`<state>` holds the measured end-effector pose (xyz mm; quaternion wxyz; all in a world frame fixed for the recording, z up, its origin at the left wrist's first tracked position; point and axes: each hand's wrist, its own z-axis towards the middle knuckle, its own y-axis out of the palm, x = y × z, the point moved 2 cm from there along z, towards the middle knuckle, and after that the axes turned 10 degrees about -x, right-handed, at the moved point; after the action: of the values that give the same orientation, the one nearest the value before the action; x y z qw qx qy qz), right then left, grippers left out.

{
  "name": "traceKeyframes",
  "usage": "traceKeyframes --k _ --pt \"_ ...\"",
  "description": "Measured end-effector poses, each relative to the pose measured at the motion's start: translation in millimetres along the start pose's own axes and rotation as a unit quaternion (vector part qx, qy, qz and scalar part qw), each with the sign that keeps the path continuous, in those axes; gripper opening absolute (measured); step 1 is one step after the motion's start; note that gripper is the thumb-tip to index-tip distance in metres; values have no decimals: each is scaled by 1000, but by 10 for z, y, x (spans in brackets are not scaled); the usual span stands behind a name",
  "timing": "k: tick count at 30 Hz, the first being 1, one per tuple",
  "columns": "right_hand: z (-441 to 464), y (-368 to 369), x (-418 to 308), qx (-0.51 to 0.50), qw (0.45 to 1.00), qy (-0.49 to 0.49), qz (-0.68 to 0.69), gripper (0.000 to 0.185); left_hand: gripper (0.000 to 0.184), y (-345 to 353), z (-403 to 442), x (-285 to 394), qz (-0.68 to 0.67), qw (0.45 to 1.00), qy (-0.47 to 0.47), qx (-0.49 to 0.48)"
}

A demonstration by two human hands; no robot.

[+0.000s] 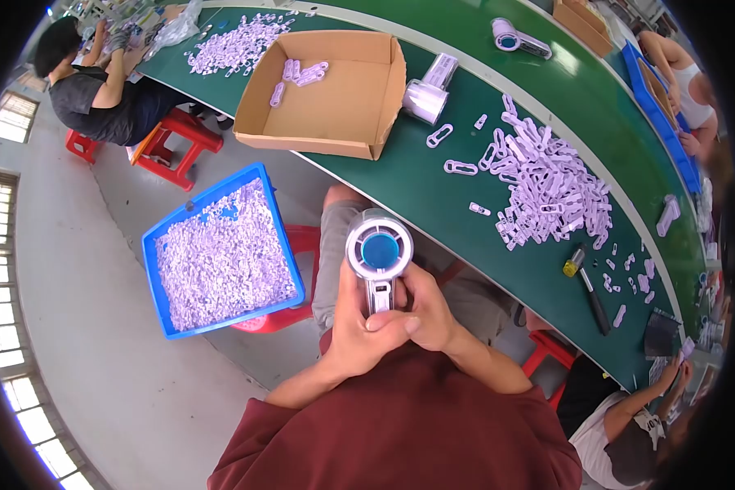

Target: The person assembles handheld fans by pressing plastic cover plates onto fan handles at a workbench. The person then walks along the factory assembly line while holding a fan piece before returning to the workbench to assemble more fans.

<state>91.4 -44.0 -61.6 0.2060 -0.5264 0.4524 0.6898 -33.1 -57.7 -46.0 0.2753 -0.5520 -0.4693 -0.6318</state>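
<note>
A silvery-white handheld fan [378, 286] with a ringed round head and a teal centre is held upright in front of my chest. My left hand [357, 331] is wrapped round the left side of its handle. From the other side, my right hand [429, 309] closes on the same handle, both thumbs lying across its lower front. Part of the handle is hidden by my fingers. On the green bench [367, 181] ahead lies a pile of pale lilac slotted plastic pieces [551, 184].
A cardboard tray [327, 106] holds several slotted pieces. Two similar devices, one [427, 98] beside the tray and another [514, 39] farther back, lie on the bench. A hammer [592, 294] rests right. A blue crate [290, 253] of small parts sits left. Other people [98, 90] work nearby.
</note>
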Motion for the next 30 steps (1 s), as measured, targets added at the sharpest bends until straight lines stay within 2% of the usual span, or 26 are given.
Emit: traceKeyframes --k 1,2,5,8,14,16,21,22,24,25,27,30 --pt "5 -9 9 -1 1000 14 11 68 92 5 10 -4 -23 1000 -9 9" --pt "-4 17 -13 4 998 25 54 65 90 -10 9 -18 -15 1000 22 -6" --pt "-14 10 -72 10 1000 -5 -16 64 91 20 18 -36 0 998 57 -11" --pt "-10 27 -79 5 1000 -5 12 60 94 40 11 7 -36 999 22 -4" --pt "-37 25 -38 40 998 -6 52 50 95 59 22 -77 -15 999 50 -1" --pt "-43 -1 -44 38 997 1 60 46 96 52 12 -94 -24 999 31 -8" --pt "-28 32 -108 51 997 -36 45 48 99 4 -6 -112 -40 998 28 -47" --pt "-50 -32 -49 26 998 -41 39 48 97 -10 -8 -110 -74 995 31 -50" --pt "-90 -118 29 -30 987 6 160 48 87 35 -2 -20 -154 987 -1 -52" --pt "-119 -151 -18 -64 981 21 180 48 78 38 11 -37 -121 992 -5 -45" --pt "-140 -136 -46 -51 992 -6 116 52 73 50 21 -38 -104 992 13 -75" --pt "-200 -160 -197 -62 992 -1 114 53 70 94 32 8 -99 991 3 -89"
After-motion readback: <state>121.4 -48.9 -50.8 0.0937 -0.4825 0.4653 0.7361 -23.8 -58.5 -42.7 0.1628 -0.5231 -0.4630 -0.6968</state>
